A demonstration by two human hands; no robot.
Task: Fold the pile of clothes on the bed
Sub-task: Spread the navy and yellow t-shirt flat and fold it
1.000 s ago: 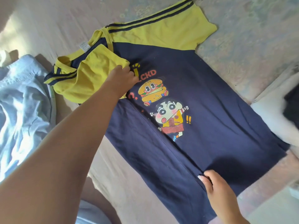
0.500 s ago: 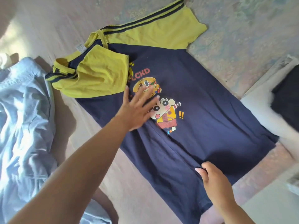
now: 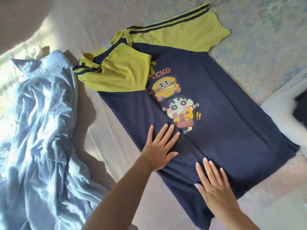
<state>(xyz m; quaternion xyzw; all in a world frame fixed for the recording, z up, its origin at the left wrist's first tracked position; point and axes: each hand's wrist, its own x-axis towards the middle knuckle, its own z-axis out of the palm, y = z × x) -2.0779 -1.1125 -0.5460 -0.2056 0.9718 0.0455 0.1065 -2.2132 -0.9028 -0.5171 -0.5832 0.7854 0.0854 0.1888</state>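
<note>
Fingers (image 3: 163,130) of both hands lie straight, pressing flat on the navy T-shirt (image 3: 224,130).

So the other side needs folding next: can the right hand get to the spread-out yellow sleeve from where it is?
Probably yes. The right hand lies flat on the shirt near its hem, and nothing lies between it and the yellow sleeve, though that is a long stretch.
</note>
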